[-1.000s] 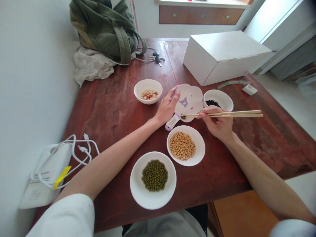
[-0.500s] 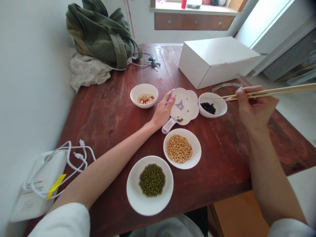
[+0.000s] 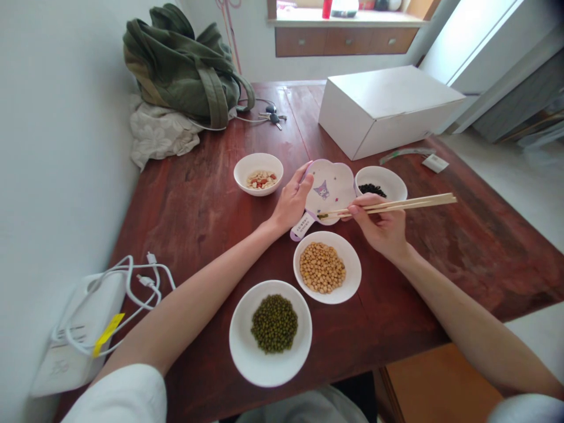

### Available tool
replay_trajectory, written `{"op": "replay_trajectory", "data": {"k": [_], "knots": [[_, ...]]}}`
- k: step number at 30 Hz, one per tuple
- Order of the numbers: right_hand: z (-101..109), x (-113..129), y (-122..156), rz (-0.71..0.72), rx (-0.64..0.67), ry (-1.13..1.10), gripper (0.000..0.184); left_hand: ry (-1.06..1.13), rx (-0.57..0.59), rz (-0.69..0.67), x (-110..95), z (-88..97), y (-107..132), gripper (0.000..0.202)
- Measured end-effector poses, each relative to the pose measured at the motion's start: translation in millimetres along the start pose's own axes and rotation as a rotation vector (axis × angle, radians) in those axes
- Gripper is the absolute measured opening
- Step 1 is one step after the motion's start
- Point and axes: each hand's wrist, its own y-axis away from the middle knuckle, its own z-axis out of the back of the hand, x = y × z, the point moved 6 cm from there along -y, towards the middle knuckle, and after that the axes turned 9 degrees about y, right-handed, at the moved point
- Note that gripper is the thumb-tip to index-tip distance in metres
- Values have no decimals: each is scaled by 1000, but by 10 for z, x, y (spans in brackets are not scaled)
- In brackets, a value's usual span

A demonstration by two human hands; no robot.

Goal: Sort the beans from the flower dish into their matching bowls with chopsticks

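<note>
My left hand [image 3: 292, 198] grips the left rim of a flower-shaped plate [image 3: 339, 183] with a cartoon figure and a short labelled handle. Between the fingers of my right hand [image 3: 379, 226] is a pair of wooden chopsticks [image 3: 414, 203]. Their tips touch down by a few mung beans [image 3: 323, 216] near the plate's handle. Beyond my right hand stands a bowl [image 3: 393, 179] holding black beans [image 3: 372, 190], partly covered by the hand. Closer to me are a bowl of soybeans [image 3: 322, 268] and a bowl of mung beans [image 3: 274, 324]. Left of the plate is a bowl of peanuts [image 3: 261, 180].
A white box [image 3: 388, 111] stands at the back right of the wooden table [image 3: 194, 202]. At the back left lie a green bag [image 3: 180, 73], a patterned cloth [image 3: 161, 134] and keys [image 3: 275, 117]. A white power strip [image 3: 81, 332] with cables sits at the left edge.
My right hand has moved left and down with the chopsticks, from the black-bean bowl to the plate, bringing the tips to the mung beans there. My left hand keeps its hold.
</note>
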Motion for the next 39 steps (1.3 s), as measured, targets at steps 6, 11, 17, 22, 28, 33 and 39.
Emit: {"op": "replay_trajectory", "data": {"k": [6,11,17,22,28,33,39], "knots": [[-46,-90,34,-100,-23,-4,10,-20,-10,-8,-11,6,3,62],[-29,-111,30,-134,-25,12,13,-4,-8,-10,-14,-1,5,58],[-20,-87,16,-83,-24,47,12,-14,-3,-20,-6,-1,2,62],[-33,-58,18,-71,-28,13,8,-33,-4,-12,-28,0,9,63],[-36,-76,9,-76,-9,-1,12,-22,-8,-4,-13,1,7,63],[-28,-103,15,-68,-9,15,9,2,-1,-19,27,-1,-2,65],[-31,-68,-2,-94,-16,11,13,-1,-4,-13,20,4,4,63]]}}
